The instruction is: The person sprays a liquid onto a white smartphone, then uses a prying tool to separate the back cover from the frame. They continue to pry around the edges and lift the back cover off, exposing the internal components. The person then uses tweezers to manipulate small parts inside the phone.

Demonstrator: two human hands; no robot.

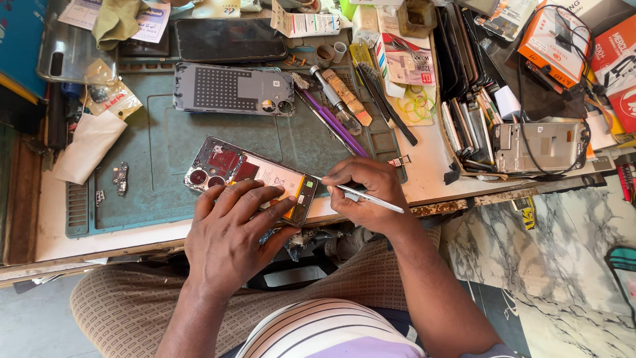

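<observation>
**Opened phone pinned flat, thin tool at its lower end**

Opened smartphone with back cover off, red and black internals and pale battery exposed (255,178), lying diagonally on the teal silicone repair mat (159,146), near the mat's front edge, close to the body. Left hand (232,229) spread flat over the phone's lower half, fingers (255,199) pressing down, not curled round anything; likely to stop the phone sliding. Right hand (363,192) closed in a pen-style pinch on a slim silver metal tool (361,194), tip aimed at the phone's bottom end by the yellow-edged part; low angle suits fine prying or picking.

Just behind on the mat: grey perforated back panel with two camera holes (233,89), set aside face down. To its right, purple-handled tools and a brush (338,109) laid within right-hand reach. Small loose board pieces (120,178) parked at mat's left, well apart from the phone. White worktop (430,159) crowded at right with a stack of phones and screens (470,106) and a silver phone frame (536,147). Dark phone (228,40) at back.
</observation>
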